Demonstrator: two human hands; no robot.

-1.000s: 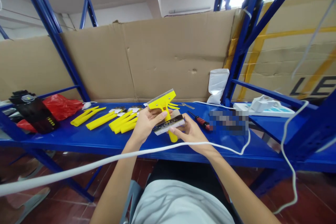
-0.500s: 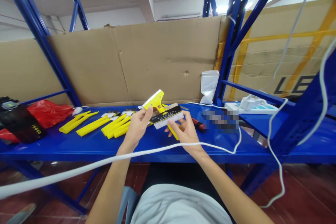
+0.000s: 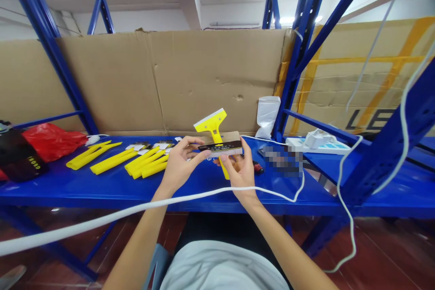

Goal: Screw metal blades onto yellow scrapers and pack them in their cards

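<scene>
In front of me a yellow scraper [image 3: 212, 123] stands tilted, its wide blade edge up. Its handle passes through a folded black-and-white cardboard sleeve [image 3: 228, 148] and sticks out below. My left hand [image 3: 179, 158] pinches the left end of the sleeve between thumb and fingers. On the other side, my right hand [image 3: 242, 173] is closed around the right end, its thumb against the front near the handle. Some fingers behind the sleeve are partly hidden. To the left, several long yellow pieces [image 3: 113, 161] lie on the blue table [image 3: 112, 190], some with black-and-white cards at their far ends.
A red plastic bag [image 3: 54, 141] and a black container [image 3: 21, 156] stand at the left. A white cable [image 3: 136, 210] crosses in front of my forearms. A white power strip [image 3: 317, 145] lies at the right, and a cardboard wall [image 3: 204, 77] closes the back.
The scraper head has turned more upright and shifted right. My left hand has moved from the head to the sleeve's left end; my right hand keeps its hold.
</scene>
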